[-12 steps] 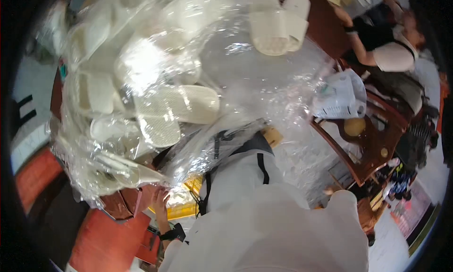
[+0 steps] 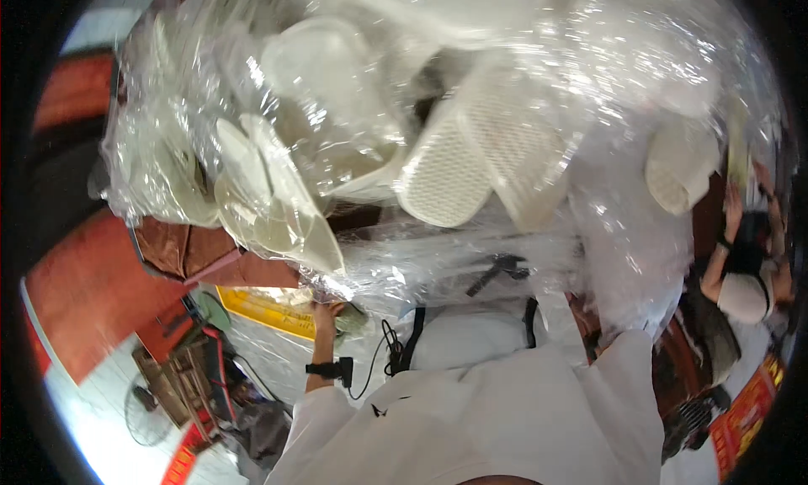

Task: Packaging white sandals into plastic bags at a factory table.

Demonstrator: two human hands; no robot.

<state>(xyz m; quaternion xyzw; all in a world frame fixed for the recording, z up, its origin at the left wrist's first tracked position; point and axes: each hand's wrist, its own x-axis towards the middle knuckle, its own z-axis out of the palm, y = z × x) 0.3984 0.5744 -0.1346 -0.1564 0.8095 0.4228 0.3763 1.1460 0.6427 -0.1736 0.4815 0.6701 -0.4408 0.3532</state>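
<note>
Several cream-white slippers (image 2: pixel 446 169), some with textured soles, lie under and among crumpled clear plastic sheeting (image 2: pixel 379 258) on a brown table (image 2: pixel 244 266). One cream slipper (image 2: pixel 680 165) is farther right, at the far side of the plastic. My left hand (image 2: pixel 326 313), with a black band at the wrist, is at the table's near edge, close to the hanging plastic. Its fingers are small and blurred, so their hold cannot be made out. On the right my white sleeve (image 2: pixel 627 359) reaches the plastic, but my right hand does not show.
A yellow crate (image 2: pixel 269 312) with pale contents stands below the table beside my left hand. Red-orange panels (image 2: pixel 109 287) and a wooden stool (image 2: pixel 181 380) are at the left. At the far right another person (image 2: pixel 745 274) works with both arms raised forward.
The view has swung, carrying the slippers and the other person rightward in the picture. My left hand now shows farther right and higher. The white basket seen at the right is out of sight.
</note>
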